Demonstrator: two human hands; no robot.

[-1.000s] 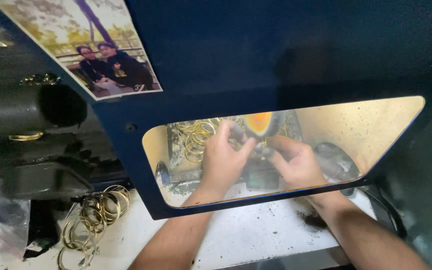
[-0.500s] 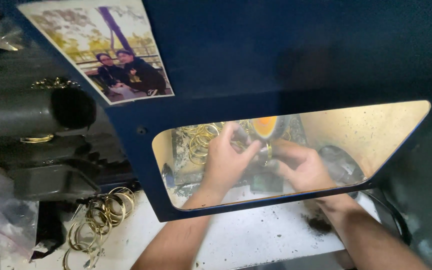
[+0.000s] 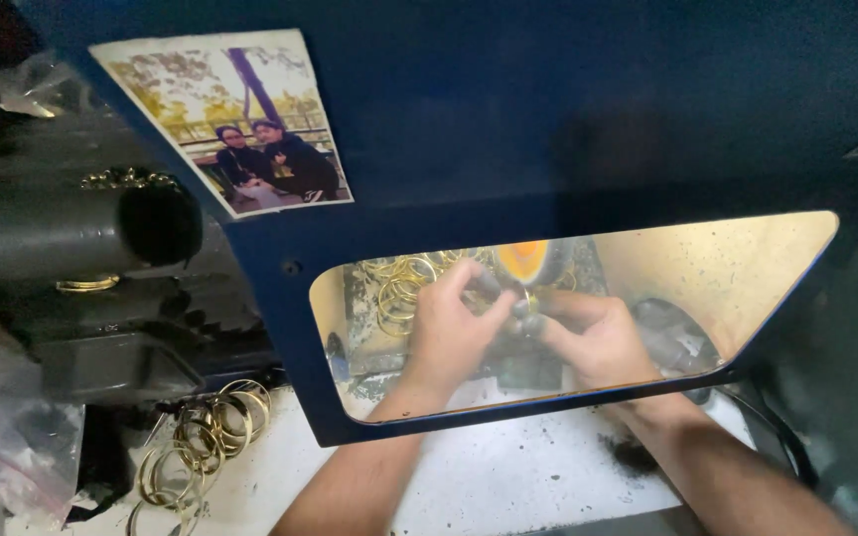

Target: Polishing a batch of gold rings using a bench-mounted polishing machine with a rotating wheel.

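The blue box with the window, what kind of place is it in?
Probably a small jewellery workshop. Gold bangles lie piled on the bench, both hands work at a spinning wheel behind the blue guard.

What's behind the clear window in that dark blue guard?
Both hands, left and right, meet at an orange wheel, beside brass rings. Whatever their fingers pinch is covered.

The guard panel [image 3: 568, 119] is dark blue, its window [image 3: 747, 268] yellowish; the rings [image 3: 201, 442] are gold; the table [image 3: 508, 476] is white with black specks.
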